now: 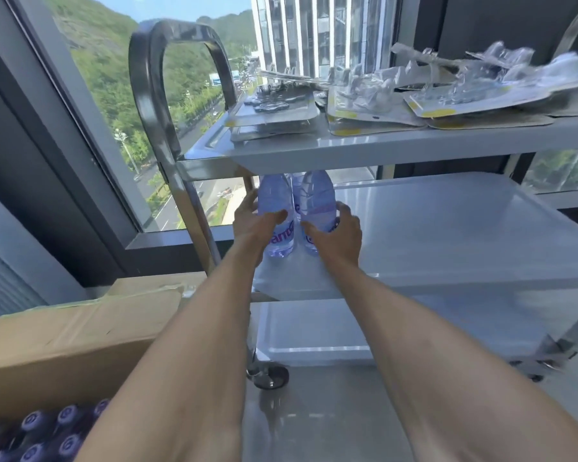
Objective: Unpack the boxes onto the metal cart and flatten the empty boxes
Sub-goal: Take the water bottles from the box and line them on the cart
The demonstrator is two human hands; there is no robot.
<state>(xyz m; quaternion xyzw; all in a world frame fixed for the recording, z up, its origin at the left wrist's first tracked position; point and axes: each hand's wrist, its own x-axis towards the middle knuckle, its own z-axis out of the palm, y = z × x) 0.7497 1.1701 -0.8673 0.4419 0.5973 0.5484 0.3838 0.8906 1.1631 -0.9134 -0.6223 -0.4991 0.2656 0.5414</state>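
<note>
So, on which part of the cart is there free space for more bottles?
Middle shelf: bare right of the two held bottles. Bottom shelf looks bare too. Top shelf is crowded with blister packs.

Metal cart (pixel 414 151): blister packs (pixel 374 105) on top shelf, water bottles (pixel 277 208) on mid shelf.

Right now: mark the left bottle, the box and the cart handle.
left bottle (pixel 274 198): head view, clear upper body.
box (pixel 80 338): head view, open flap.
cart handle (pixel 144 95): head view, left upright of the bar.
</note>
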